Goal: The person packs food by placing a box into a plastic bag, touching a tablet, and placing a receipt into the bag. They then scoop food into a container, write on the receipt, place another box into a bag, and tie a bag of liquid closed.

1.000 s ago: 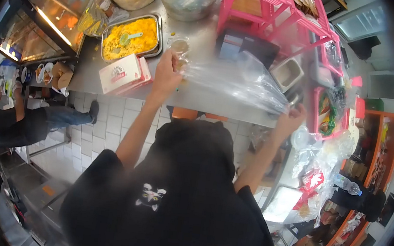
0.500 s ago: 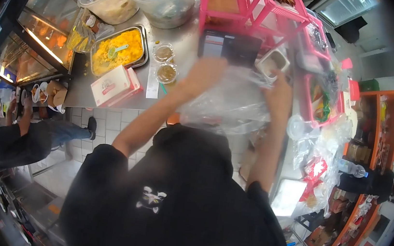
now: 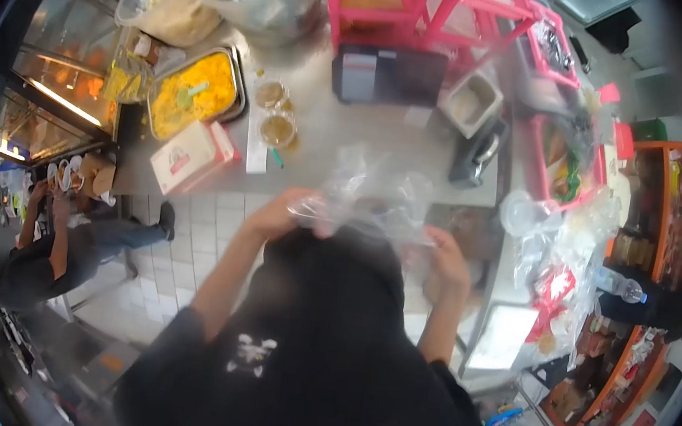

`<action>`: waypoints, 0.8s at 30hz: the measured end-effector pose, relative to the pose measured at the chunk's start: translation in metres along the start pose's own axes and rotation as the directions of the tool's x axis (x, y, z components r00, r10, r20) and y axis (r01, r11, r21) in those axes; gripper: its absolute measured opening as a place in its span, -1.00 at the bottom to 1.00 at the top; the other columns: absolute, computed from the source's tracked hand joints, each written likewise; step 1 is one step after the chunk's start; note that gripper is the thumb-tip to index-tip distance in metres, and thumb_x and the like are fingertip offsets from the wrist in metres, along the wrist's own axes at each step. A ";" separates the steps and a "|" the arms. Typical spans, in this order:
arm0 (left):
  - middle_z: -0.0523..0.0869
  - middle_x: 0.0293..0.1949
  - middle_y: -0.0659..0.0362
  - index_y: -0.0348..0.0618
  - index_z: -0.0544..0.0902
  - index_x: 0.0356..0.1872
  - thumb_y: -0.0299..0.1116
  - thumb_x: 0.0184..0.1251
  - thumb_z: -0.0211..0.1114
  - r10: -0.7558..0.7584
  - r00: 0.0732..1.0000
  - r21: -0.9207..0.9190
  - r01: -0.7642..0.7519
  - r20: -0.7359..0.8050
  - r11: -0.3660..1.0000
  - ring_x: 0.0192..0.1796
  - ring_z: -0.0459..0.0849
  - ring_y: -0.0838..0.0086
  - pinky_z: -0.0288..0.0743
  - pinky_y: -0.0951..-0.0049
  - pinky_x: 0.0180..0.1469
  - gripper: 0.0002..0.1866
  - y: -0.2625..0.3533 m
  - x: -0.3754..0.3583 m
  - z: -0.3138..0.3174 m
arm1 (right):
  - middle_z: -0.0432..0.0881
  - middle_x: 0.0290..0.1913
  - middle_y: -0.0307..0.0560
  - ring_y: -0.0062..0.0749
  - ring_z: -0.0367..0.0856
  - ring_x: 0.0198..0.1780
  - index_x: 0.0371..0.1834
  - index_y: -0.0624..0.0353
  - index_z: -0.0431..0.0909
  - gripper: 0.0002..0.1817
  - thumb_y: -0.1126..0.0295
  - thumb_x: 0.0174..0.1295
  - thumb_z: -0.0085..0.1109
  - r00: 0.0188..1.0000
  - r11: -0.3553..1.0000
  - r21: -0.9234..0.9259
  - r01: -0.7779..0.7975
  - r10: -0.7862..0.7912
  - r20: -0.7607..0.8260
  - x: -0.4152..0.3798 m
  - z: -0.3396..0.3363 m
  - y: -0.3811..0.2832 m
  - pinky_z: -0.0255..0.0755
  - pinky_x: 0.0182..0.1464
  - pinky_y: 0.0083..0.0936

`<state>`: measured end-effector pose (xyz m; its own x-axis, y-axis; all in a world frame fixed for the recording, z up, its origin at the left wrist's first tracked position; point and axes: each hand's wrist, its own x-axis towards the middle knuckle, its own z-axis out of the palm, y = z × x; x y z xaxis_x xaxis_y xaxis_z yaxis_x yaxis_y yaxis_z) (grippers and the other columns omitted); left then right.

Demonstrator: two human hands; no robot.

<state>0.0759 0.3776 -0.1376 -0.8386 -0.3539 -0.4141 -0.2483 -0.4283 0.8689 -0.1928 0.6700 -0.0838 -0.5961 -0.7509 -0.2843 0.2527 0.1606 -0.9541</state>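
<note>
A clear plastic bag is stretched between my two hands, close to my body at the front edge of the steel counter. My left hand is closed on the bag's left side. At its right side my right hand pinches the plastic. Beyond the bag, to the left, are two small lidded cups of brown sauce, a paper slip and a red and white box. A black stapler-like device stands to the right.
A tray of yellow food, a large clear tub, pink racks, a dark tablet and a metal container line the counter. Plastic bags lie at the right. Another person is at the far left.
Both hands have come back from over the counter toward my body, bringing the clear bag along. The black device at the right is now uncovered. The view has shifted slightly.
</note>
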 end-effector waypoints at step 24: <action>0.56 0.13 0.00 -0.10 0.46 0.27 -0.30 0.04 0.46 0.537 0.737 0.912 -0.342 0.410 -0.227 0.24 0.51 0.21 0.39 0.24 0.27 -0.32 0.031 0.139 0.062 | 0.67 -0.09 0.14 -0.01 0.67 -0.02 0.01 0.28 0.57 -0.50 0.36 -0.04 0.41 0.910 -0.136 -0.905 0.402 -0.049 0.412 0.193 0.045 0.060 0.55 0.03 -0.17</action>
<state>-0.0786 0.3673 -0.1516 -0.9504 -0.1501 0.2723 -0.0993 0.9765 0.1915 -0.2585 0.5060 -0.1919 -0.2410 -0.9549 -0.1737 -0.9641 0.2561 -0.0699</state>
